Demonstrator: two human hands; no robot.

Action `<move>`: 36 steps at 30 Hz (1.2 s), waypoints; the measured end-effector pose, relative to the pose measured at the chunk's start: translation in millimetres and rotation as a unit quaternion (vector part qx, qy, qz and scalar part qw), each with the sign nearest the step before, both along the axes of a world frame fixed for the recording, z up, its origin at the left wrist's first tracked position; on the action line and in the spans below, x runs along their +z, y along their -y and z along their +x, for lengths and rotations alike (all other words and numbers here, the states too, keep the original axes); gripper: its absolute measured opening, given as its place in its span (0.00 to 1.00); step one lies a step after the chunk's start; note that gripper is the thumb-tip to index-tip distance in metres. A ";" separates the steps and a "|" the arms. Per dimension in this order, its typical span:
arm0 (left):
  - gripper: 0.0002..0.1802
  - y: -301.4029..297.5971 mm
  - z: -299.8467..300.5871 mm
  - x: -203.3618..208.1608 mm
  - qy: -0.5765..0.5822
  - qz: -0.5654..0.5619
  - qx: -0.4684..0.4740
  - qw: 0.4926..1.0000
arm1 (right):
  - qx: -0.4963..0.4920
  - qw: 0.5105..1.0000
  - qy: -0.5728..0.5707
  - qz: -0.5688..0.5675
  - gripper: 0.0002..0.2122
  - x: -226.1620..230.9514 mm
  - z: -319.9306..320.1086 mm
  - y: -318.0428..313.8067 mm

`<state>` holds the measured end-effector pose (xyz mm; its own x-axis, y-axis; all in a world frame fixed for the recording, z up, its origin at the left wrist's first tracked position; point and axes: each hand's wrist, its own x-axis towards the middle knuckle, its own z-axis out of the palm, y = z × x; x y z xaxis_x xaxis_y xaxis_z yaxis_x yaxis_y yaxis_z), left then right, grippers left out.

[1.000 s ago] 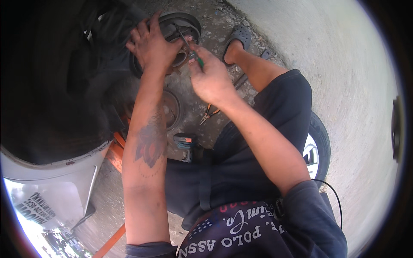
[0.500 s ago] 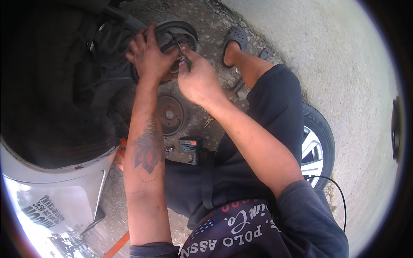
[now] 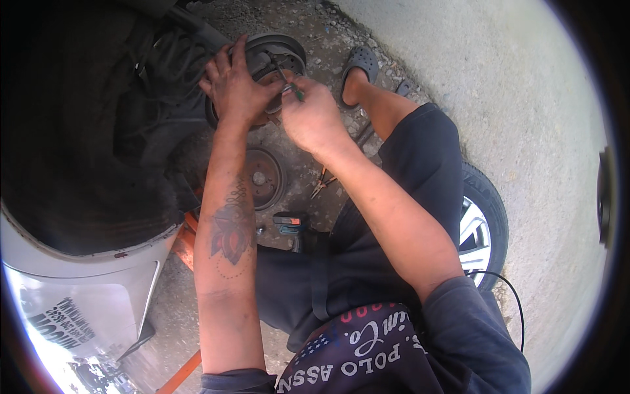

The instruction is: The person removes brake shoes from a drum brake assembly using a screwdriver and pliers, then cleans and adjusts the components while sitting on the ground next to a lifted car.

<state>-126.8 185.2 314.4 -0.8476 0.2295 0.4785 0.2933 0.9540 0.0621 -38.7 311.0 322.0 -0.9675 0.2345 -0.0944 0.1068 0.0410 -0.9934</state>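
At the upper middle, a drum-brake assembly (image 3: 296, 52) with a dark round rim and rusty inner parts sits at the car's wheel hub. My left hand (image 3: 233, 95) lies over its left side, fingers spread and thumb reaching toward the middle. My right hand (image 3: 314, 121) is closed round the green handle of a screwdriver (image 3: 280, 71), whose thin shaft points up and left into the brake parts. The tip's contact is too small to make out. Much of the assembly is hidden behind both hands.
On the ground lie a rusty brake drum (image 3: 268, 180), orange-handled pliers (image 3: 320, 184) and a dark teal-and-orange power tool (image 3: 290, 222). A removed wheel (image 3: 482, 223) is at my right, by the concrete wall (image 3: 525, 118). The car's white body (image 3: 98, 282) and an orange jack (image 3: 185, 246) are at left.
Both hands and the brake assembly appear slightly farther right in the view. My right hand's grip on the screwdriver has tilted a little, and more of the pliers shows beside my right forearm.
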 end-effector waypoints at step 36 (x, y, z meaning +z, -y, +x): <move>0.51 -0.1 1.7 2.1 0.010 0.043 -0.001 0.999 | 0.015 0.994 0.104 0.026 0.15 33.0 -17.7 2.3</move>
